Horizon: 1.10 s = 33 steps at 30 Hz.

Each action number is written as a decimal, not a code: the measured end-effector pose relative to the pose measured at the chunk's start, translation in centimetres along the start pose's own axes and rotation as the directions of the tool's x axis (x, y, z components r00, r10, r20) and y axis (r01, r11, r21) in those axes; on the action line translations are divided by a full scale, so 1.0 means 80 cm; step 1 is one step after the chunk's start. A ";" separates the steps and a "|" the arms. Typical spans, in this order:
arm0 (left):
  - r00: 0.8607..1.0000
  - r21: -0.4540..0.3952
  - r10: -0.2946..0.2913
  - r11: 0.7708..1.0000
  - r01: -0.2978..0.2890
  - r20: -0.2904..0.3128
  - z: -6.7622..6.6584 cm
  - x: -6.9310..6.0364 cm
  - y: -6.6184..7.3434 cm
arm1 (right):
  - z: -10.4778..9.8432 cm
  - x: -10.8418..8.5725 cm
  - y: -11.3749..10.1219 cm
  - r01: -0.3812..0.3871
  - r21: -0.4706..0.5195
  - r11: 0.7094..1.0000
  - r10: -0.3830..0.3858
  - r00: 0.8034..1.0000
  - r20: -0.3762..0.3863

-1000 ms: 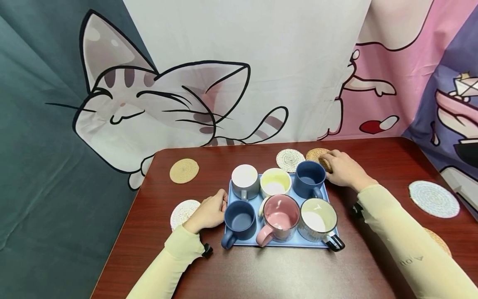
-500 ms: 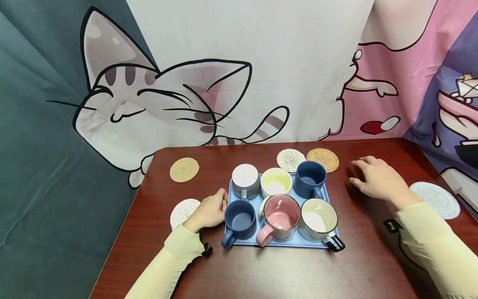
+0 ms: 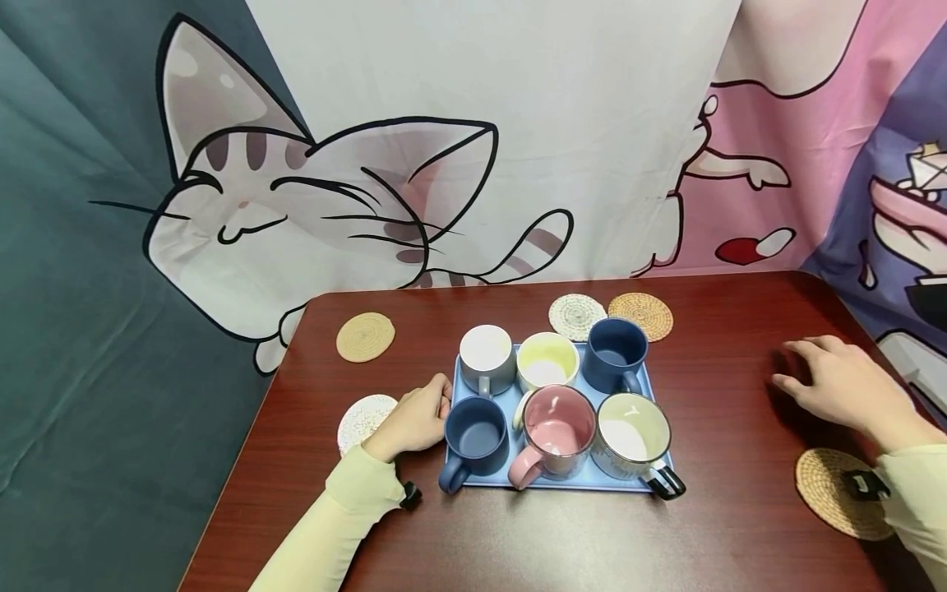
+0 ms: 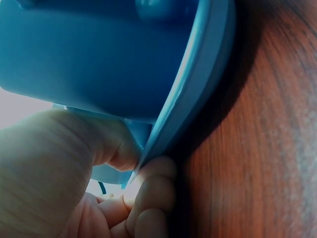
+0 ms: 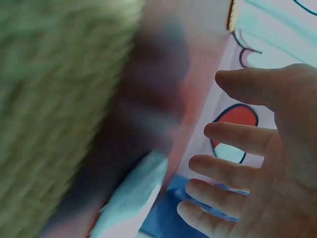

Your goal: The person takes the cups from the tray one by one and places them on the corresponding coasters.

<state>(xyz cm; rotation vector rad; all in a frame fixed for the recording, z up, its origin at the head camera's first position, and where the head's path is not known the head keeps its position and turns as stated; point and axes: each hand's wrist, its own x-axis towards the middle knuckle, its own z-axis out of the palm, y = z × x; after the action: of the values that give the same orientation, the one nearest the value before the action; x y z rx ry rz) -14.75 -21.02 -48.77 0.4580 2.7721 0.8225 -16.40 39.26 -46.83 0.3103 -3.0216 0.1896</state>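
Note:
A blue tray [image 3: 547, 483] carries several mugs: a grey mug [image 3: 487, 362], a yellow-lined mug [image 3: 547, 362], a dark blue mug [image 3: 614, 358], another blue mug [image 3: 476, 436], a pink mug [image 3: 556, 432] and a cream enamel mug [image 3: 632, 436] with a black handle end. My left hand [image 3: 418, 415] pinches the tray's left rim, thumb inside and fingers curled outside, as the left wrist view shows. Far right, my right hand [image 3: 843, 382] hovers above the table with fingers extended, holding nothing. It hides the pale blue coaster [image 5: 133, 198] in the head view. A woven tan coaster [image 3: 839, 493] lies by its wrist.
Behind the tray lie a white-green coaster [image 3: 577, 316] and an orange-tan coaster [image 3: 641, 315]. A yellow coaster [image 3: 366, 337] sits at the back left, and a white speckled coaster [image 3: 364, 419] is partly under my left hand. A printed cloth [image 3: 592, 123] hangs behind the table [image 3: 710, 543].
My right hand has left the orange-tan coaster behind the tray and moved right and nearer, over the pale blue coaster. My left hand and the tray stay put.

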 end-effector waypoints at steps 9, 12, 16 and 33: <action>1.000 0.005 -0.008 1.000 0.008 0.008 -0.001 0.000 0.002 | 0.006 -0.042 0.037 -0.136 0.016 0.991 0.136 0.990 -0.038; 1.000 0.005 -0.006 1.000 0.006 0.001 -0.002 0.000 0.003 | 0.008 -0.053 0.042 -0.201 0.017 0.979 0.201 0.979 -0.018; 1.000 -0.004 0.010 1.000 -0.010 -0.015 -0.002 -0.002 0.003 | 0.014 -0.063 0.047 -0.244 0.028 0.969 0.244 0.970 0.014; 0.994 -0.053 0.097 0.994 -0.100 -0.053 0.008 0.002 -0.019 | 0.018 -0.058 0.051 -0.109 -0.010 0.994 0.109 0.994 -0.031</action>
<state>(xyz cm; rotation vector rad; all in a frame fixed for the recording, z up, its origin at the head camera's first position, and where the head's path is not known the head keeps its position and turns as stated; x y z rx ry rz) -15.06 -21.82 -50.19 0.5760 2.7836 0.9429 -12.82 43.93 -49.25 0.1399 -3.0100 0.1825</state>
